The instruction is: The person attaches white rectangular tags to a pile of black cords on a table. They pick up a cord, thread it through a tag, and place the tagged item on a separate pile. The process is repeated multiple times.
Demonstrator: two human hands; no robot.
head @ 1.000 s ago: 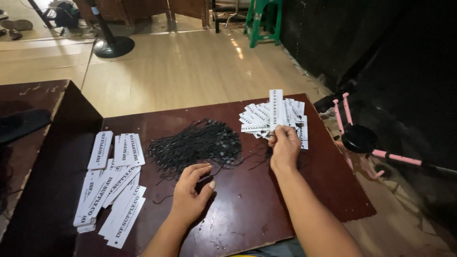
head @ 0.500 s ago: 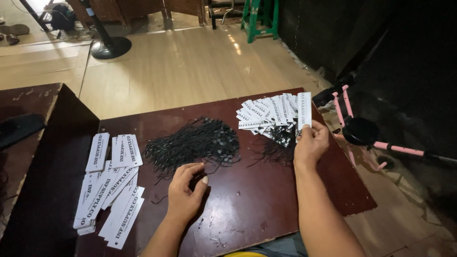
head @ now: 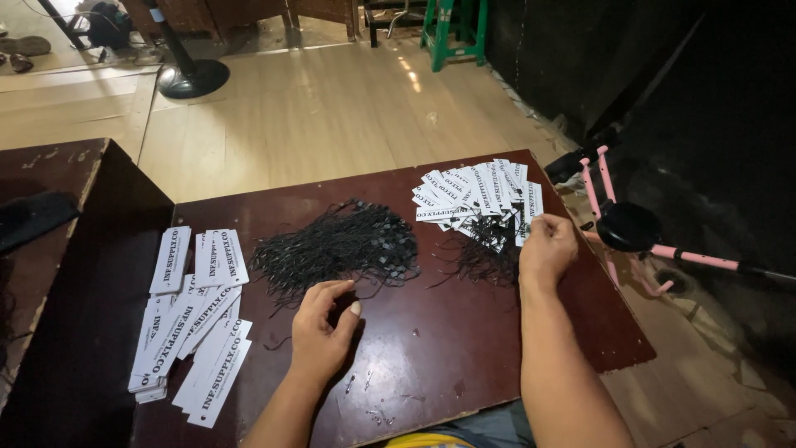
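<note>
Your right hand (head: 545, 249) pinched, fingers pressed together, a light, stiff white card tag (head: 528, 214) at the fanned pile's edge on the dark wooden counter (head: 464, 348), while your left hand (head: 322, 332) rested loosely curled beside limp black strings (head: 340, 249).

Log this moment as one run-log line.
left hand: resting by black strings | right hand: at strung tag pile | loose tags: table's left

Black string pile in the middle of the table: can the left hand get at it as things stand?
Probably yes. The left hand rests open on the table just short of the black string pile, fingertips near its closest strands, with only bare tabletop between them.
</note>
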